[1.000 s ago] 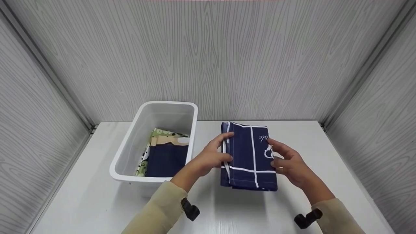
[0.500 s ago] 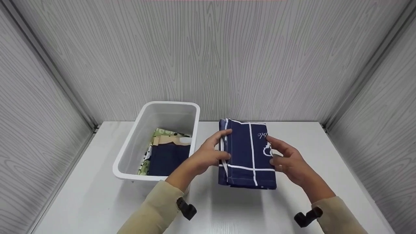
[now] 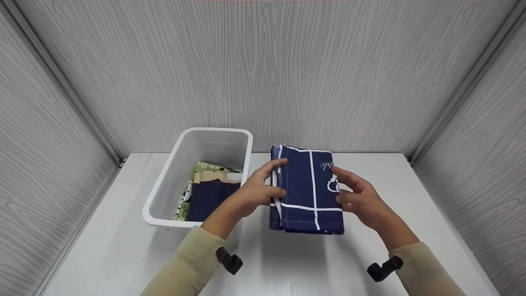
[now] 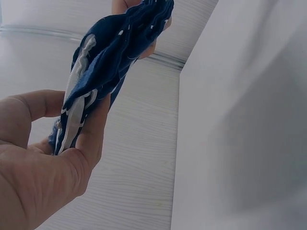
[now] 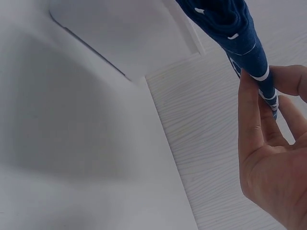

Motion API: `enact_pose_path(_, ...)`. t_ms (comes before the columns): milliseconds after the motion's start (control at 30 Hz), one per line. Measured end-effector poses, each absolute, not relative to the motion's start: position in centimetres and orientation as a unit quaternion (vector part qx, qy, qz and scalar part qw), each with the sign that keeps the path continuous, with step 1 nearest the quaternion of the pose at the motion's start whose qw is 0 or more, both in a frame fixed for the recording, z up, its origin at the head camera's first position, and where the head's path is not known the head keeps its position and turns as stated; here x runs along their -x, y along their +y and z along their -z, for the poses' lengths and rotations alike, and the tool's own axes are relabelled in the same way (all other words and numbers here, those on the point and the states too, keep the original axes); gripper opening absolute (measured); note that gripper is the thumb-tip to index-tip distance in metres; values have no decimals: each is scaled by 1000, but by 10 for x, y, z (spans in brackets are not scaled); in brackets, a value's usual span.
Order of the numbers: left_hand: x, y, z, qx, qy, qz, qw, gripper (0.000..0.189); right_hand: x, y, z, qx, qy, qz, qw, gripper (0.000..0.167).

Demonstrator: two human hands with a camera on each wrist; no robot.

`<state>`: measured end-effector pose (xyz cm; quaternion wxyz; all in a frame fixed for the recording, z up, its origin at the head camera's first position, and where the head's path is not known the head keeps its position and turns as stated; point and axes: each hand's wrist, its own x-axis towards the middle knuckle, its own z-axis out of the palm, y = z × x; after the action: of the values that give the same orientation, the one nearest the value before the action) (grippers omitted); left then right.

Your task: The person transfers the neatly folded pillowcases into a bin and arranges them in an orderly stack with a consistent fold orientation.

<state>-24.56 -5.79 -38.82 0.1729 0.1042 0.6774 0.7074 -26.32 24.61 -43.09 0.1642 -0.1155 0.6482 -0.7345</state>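
A folded navy cloth [image 3: 299,181] with white lines and white print hangs above the table, its shadow below it. My left hand [image 3: 254,191] grips its left edge, thumb and a finger on the upper face. On the opposite edge my right hand [image 3: 363,201] pinches it between thumb and fingers. Stacked fabric layers of the cloth [image 4: 112,57] show edge-on in the left wrist view, with the left hand [image 4: 53,158] around them. In the right wrist view, the right hand [image 5: 273,139] holds the rolled side fold.
Left of the hands stands a white plastic bin [image 3: 158,197]. Inside it lie a folded navy and beige cloth [image 3: 213,197] and, under that, a green patterned cloth [image 3: 205,166]. Grey wood-grain walls [image 3: 263,74] close off the back and sides of the white table [image 3: 370,164].
Both hands have carried the folded navy cloth a little to the left and toward the back, nearer the bin. The grip of each hand looks the same.
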Motion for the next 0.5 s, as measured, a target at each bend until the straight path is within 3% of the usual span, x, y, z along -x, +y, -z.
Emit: enact_pose_path(500,245,-80,376,-103,685,-705,152,84,271,223,415,124,646,734,167,80)
